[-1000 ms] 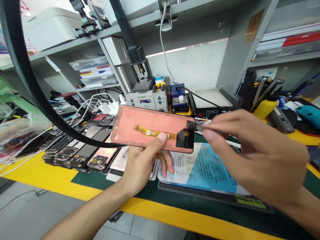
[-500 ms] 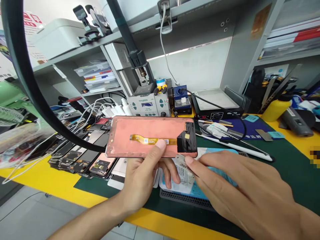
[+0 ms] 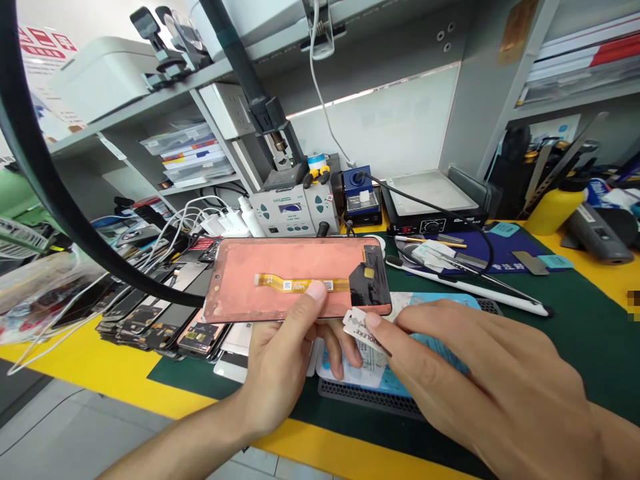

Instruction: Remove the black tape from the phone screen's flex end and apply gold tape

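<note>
1. I see a grey shelf unit (image 3: 465, 127) behind the bench; a green mat (image 3: 590, 340) covers much of the bench.
2. A black curved tube (image 3: 50, 180) sweeps across my left foreground, hiding part of the stacked phone parts (image 3: 165, 327).
3. A blue-and-white box (image 3: 445, 303) lies under my right hand (image 3: 480, 380), partly covered by it.
4. That hand reaches in from the right, knuckles up, fingers angled left.
5. My left hand (image 3: 290, 340) comes from below, thumb on top, fingers underneath, gripping the copper-coloured phone panel (image 3: 280, 257) above the bench.
6. My right fingertips pinch a small blade (image 3: 361, 329) at the panel's lower right edge; contact is unclear.
</note>
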A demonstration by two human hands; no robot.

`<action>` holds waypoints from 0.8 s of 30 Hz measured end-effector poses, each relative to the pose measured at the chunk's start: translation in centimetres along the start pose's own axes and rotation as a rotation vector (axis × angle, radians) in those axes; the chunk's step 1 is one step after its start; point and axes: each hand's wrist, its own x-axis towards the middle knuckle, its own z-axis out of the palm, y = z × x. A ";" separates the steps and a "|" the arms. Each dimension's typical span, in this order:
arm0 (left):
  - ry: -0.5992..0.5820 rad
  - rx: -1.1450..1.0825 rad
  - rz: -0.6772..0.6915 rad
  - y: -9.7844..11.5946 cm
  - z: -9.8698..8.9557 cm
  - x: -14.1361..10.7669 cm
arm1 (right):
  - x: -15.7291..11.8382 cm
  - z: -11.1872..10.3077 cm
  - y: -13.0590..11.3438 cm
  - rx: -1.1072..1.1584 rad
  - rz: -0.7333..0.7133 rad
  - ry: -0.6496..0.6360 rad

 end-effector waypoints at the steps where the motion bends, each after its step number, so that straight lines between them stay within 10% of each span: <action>1: 0.004 0.002 -0.004 0.0 0.0 0.0 | 0.0 0.0 0.0 0.000 -0.003 -0.009; 24: -0.046 -0.062 -0.087 -0.2 0.2 0.3 | 0.1 0.2 -0.1 -0.018 -0.045 -0.021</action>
